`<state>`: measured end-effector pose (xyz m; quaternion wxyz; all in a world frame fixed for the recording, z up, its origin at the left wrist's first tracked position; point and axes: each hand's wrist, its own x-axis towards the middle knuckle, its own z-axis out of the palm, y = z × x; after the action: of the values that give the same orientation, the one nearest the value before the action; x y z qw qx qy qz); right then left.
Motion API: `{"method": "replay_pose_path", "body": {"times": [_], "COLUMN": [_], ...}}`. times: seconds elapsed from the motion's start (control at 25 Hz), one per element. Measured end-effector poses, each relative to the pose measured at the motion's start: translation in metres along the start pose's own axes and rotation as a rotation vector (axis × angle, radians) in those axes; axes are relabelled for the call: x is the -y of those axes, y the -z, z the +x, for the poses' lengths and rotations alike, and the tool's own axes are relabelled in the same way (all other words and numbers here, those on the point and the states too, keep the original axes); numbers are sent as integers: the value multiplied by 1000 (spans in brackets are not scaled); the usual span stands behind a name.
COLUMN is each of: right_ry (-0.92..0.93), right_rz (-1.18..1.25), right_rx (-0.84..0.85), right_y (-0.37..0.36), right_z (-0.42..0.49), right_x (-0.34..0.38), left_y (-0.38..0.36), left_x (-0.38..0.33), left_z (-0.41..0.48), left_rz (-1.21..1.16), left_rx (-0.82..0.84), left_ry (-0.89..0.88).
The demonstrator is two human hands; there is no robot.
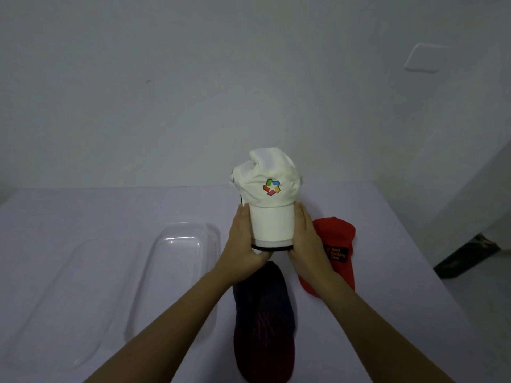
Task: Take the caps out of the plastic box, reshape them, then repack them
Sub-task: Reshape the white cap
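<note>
white cap (269, 200) with a colourful star logo is held up above the table (83, 217), left hand (243, 244) and right hand (305, 241) flat against either side of its brim, fingers straight, squeezing it between them. crown looks crumpled on top. dark cap (262, 319) and red cap (336, 244) lie on the table underneath, clear plastic box (177, 261) and its lid (55, 299) sit off to the left

The red cap (336, 246), lying on the right, carries a black patch (338, 253) with orange lettering in three lines — the top reads "Back", the middle looks like "Packing", the last is too blurred to read. The white cap (269, 186), at the centre, bears a wordless sign — a star ringed by coloured blocks (271, 187).
</note>
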<state>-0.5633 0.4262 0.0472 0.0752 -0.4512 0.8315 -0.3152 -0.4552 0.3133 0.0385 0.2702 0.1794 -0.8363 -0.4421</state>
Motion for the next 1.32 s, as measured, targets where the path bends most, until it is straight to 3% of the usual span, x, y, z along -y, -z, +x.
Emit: {"method": "replay_pose_path", "body": {"times": [0.16, 0.28, 0.48, 0.72, 0.88, 1.32], "right_ry": [85, 136, 53, 30, 51, 55], "right_rz": [-14, 106, 457, 416, 376, 157], "right_rx": [-7, 57, 310, 297, 295, 213], "right_y": [-4, 2, 31, 37, 33, 15], "right_z": [-5, -5, -2, -6, -11, -12], "right_x": [-5, -3, 0, 3, 0, -11], "left_y": [18, 23, 29, 31, 30, 25], "left_x": [1, -1, 7, -4, -16, -4], "left_z": [-4, -5, -12, -11, -8, -9], "left_rz": [-86, -148, -120, -101, -160, 121], "left_rx": [176, 151, 195, 294, 252, 280], "left_ry": [117, 154, 162, 167, 121, 117]}}
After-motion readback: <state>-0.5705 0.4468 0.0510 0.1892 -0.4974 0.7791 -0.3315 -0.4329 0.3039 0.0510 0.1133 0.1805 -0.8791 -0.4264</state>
